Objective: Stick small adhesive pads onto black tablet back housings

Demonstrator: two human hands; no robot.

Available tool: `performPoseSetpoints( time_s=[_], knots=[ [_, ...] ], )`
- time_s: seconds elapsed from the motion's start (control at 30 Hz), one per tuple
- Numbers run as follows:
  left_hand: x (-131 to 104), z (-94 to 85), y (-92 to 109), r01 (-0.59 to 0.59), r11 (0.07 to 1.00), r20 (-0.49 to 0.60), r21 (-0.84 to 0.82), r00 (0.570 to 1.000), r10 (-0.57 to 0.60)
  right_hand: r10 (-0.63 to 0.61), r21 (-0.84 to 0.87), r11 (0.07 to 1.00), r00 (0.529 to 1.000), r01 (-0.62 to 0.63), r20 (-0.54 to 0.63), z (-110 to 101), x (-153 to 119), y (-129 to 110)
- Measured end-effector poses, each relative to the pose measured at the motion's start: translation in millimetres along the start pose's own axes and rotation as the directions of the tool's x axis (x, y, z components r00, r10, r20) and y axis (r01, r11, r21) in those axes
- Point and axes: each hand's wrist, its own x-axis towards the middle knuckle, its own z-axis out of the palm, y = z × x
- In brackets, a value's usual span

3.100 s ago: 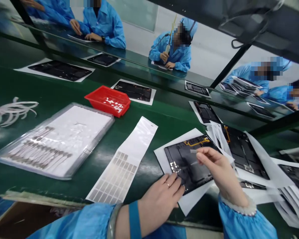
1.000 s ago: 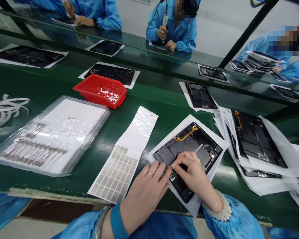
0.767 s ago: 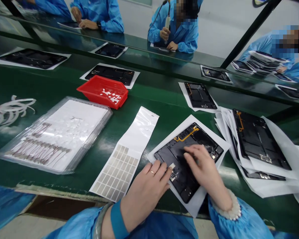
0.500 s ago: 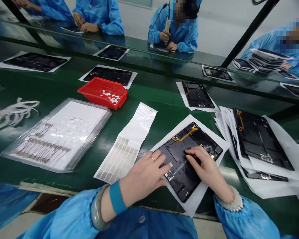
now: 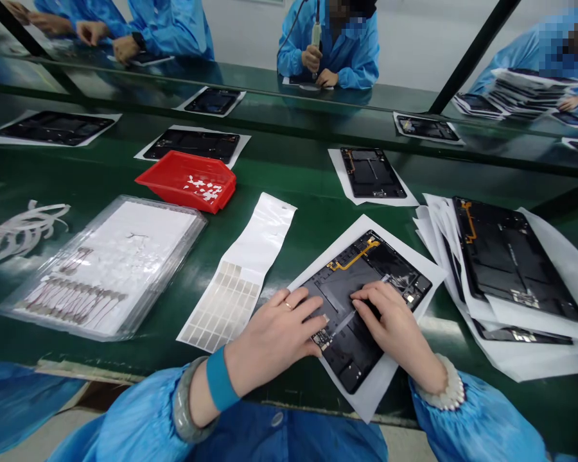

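A black tablet back housing with an orange flat cable lies tilted on a white sheet in front of me. My left hand rests over its left edge, fingers stretched and apart. A small pale piece shows at the index fingertip; I cannot tell whether it is held. Above the housing's middle, my right hand has thumb and index finger pinched close together beside a grey strip. Whatever is between those fingertips is hidden. Left of the housing lies a sheet of grey rectangular stickers.
A clear plastic tray with several small wired parts stands left. Behind it is a red bin with white scraps. Stacked housings lie right, another housing behind. Co-workers in blue sit across the bench.
The view has shifted slightly. My right fingertips have moved a little to the left over the housing and drawn closer together. My left hand stays at the edge.
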Motion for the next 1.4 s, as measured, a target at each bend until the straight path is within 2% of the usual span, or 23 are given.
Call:
performPoseSetpoints(
  time_s=[0.17,0.7,0.87,1.1,1.2,1.3,1.4],
  knots=[
    [-0.1,0.0,-1.8,0.004,1.000,0.011,-0.014,1.000,-0.004,-0.014,-0.003,1.000,1.000,0.014,-0.013,1.5,-0.2,0.7],
    [-4.0,5.5,-3.1,0.038,0.999,-0.052,-0.010,0.998,-0.038,-0.035,-0.008,0.999,0.999,0.034,-0.024,3.7,-0.4,4.0],
    [-1.2,4.7,-3.7,-0.011,0.998,-0.049,0.064,0.999,0.014,-0.041,-0.011,0.999,0.998,0.041,-0.044,3.6,-0.1,3.6],
    [1.7,7.6,-6.8,-0.094,0.995,-0.018,0.027,0.995,0.095,-0.041,-0.014,0.999,0.999,0.041,-0.033,4.7,-0.2,4.3],
    [-1.0,7.6,-7.0,-0.083,0.996,-0.026,-0.022,0.996,0.082,-0.049,-0.012,0.999,0.998,0.049,-0.040,4.7,-1.0,4.4],
    [-3.3,5.4,-8.4,-0.017,0.998,-0.048,-0.062,0.999,0.014,-0.041,-0.013,0.999,0.998,0.041,-0.037,4.2,-1.5,3.9],
    [-3.6,7.4,-9.3,0.001,0.999,-0.049,-0.044,0.999,-0.003,-0.029,-0.020,0.999,0.999,0.028,-0.038,4.0,0.5,2.8]
  ],
)
